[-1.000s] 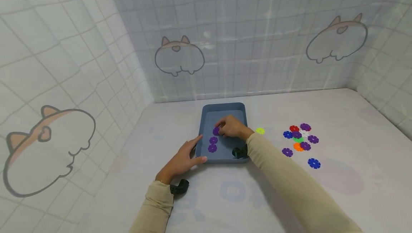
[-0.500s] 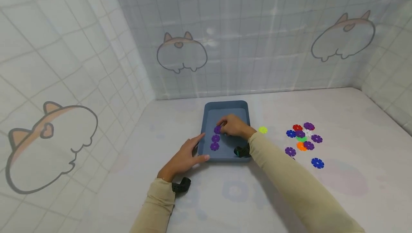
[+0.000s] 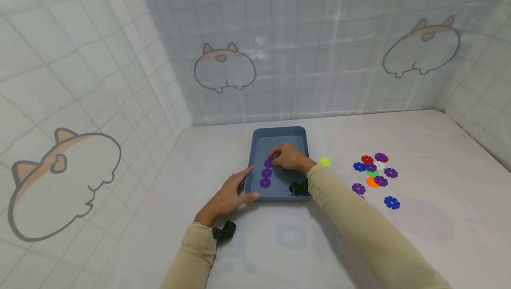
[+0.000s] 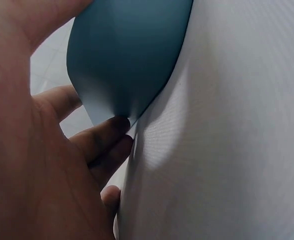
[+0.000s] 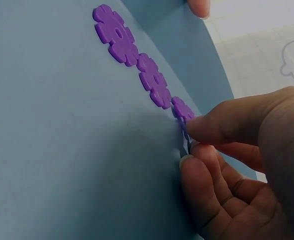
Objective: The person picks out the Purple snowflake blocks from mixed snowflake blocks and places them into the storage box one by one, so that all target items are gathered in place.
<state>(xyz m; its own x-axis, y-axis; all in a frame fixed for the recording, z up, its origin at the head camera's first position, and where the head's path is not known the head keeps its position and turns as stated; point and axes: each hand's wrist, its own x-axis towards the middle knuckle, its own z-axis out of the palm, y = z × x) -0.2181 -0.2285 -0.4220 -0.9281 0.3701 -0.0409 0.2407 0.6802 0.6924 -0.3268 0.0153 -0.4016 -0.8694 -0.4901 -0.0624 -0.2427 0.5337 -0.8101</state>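
i see a pale counter (image 3: 399, 253) with faint flower prints, closed in on three sides by white cloth walls (image 3: 319, 36) printed with a grey grid and cartoon corgi rumps (image 3: 224, 68). soft, even light falls on it, brighter streaks crossing the back wall.

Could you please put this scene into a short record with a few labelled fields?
Setting: white cloth-covered table with tiled cloth walls.
Container: blue rectangular plastic tray.
Left hand: fingers straight, resting against the tray's near left corner.
Right hand: inside the tray, pinching a purple flower-shaped plastic disc.
In tray: two more purple discs lying flat, in line with the held one.
On table: lone yellow disc; mixed-colour pile of discs to the right.
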